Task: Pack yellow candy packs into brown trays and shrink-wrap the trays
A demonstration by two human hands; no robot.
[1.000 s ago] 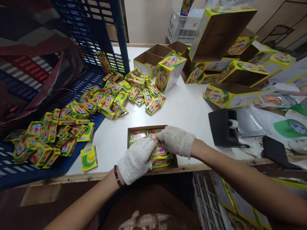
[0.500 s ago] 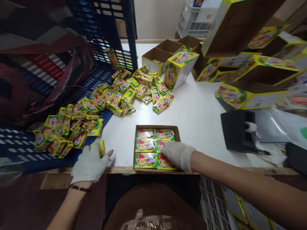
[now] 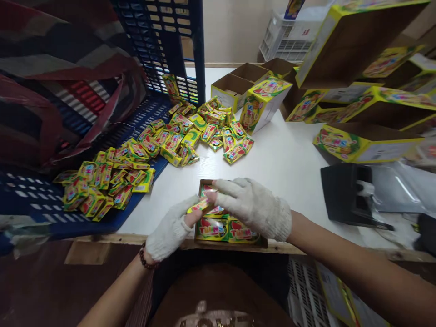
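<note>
My left hand (image 3: 172, 229), in a white glove with bare fingertips, pinches a small yellow-green candy box (image 3: 198, 206) above the near-left part of an open cardboard tray. From the other side my gloved right hand (image 3: 250, 204) reaches over, its thumb and fingers at the right end of that same candy box. Below them, the brown tray (image 3: 231, 244) sits at the table's front edge. Candy boxes (image 3: 213, 229) marked TWINS lie flat in rows inside it, with the upper and right ones largely covered by my right hand.
Loose candy boxes (image 3: 136, 152) spill from a tipped blue crate (image 3: 119, 222) onto the white table (image 3: 289, 168). Yellow display cartons (image 3: 347, 143) stand at the back right, before a white crate (image 3: 286, 38). A black device (image 3: 344, 193) lies at the right.
My left hand has moved right from the pile to the tray with a candy box. My right hand has lifted off the packed boxes and met it.
</note>
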